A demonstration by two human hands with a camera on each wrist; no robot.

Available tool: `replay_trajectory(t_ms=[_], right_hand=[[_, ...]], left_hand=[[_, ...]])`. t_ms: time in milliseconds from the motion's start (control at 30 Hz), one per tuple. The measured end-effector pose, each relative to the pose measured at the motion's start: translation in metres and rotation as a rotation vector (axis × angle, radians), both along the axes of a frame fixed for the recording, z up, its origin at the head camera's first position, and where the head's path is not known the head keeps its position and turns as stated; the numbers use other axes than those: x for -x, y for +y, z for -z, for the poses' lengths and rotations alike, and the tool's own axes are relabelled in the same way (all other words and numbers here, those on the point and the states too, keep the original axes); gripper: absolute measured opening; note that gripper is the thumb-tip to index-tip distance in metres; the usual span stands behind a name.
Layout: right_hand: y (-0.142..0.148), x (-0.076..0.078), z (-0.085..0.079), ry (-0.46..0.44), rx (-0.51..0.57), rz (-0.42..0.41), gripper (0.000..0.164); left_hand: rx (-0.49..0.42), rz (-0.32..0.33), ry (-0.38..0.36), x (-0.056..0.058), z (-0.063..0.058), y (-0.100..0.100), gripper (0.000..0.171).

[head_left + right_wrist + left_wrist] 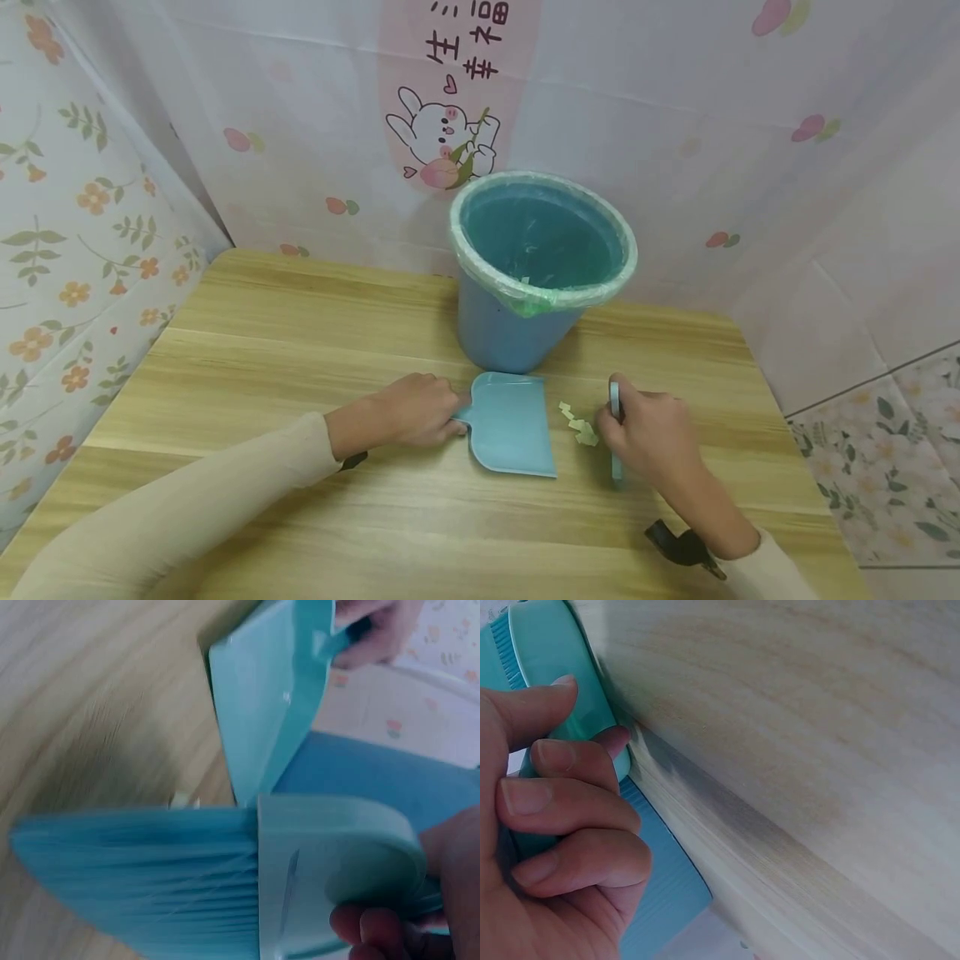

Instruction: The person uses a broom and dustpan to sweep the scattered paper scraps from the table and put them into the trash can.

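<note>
On the wooden table my left hand [420, 410] grips the short handle of a light blue dustpan [512, 423]. The pan lies flat, its straight open edge facing right. In the left wrist view the curled fingers [577, 851] wrap round the handle. My right hand [654, 429] holds a small hand brush [616, 396] by its pale blue handle, to the right of the pan. Blue bristles [135, 877] spread from the brush in the right wrist view. Between brush and pan edge lie several pale yellow-green scraps [583, 432], partly hidden by the right hand.
Behind the dustpan stands a blue bin [498, 329] with a clear liner folded over its rim [540, 298]. A few pale bits show inside it. The table [315, 333] backs onto a printed cloth [315, 125], with a flowered cloth [75, 250] at left.
</note>
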State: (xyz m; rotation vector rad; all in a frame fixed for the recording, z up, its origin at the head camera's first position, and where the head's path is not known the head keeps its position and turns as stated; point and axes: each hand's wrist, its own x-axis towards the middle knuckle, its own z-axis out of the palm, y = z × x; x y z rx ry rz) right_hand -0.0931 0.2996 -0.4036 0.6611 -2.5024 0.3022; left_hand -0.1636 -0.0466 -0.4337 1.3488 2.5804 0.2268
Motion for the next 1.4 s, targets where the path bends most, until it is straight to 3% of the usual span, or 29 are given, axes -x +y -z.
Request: replay_trajectory(t_ms=[433, 733, 1033, 1133, 1267, 1400], right_hand=[[-0.012, 0.016, 0.005, 0.051, 0.153, 0.048, 0.024], [-0.002, 0.019, -0.007, 0.045, 0.085, 0.026, 0.013], [0.008, 0.019, -0.01, -0.071, -0.028, -0.227, 0.02], [0.007, 0.019, -0.009, -0.079, -0.024, -0.301, 0.009], [0.008, 0.019, -0.01, -0.077, -0.024, -0.369, 0.039], [0.011, 0.019, -0.012, -0.065, -0.019, -0.403, 0.038]], left_hand=[[0.001, -0.008, -0.017, 0.0, 0.002, 0.0, 0.027], [0.004, -0.002, -0.011, -0.001, 0.003, 0.0, 0.028], [-0.005, 0.01, 0.011, -0.001, 0.002, 0.0, 0.028], [-0.004, 0.007, 0.016, -0.001, 0.002, 0.001, 0.028], [-0.005, 0.002, 0.013, -0.001, 0.001, 0.0, 0.027], [-0.001, -0.001, 0.01, 0.0, 0.002, -0.001, 0.028]])
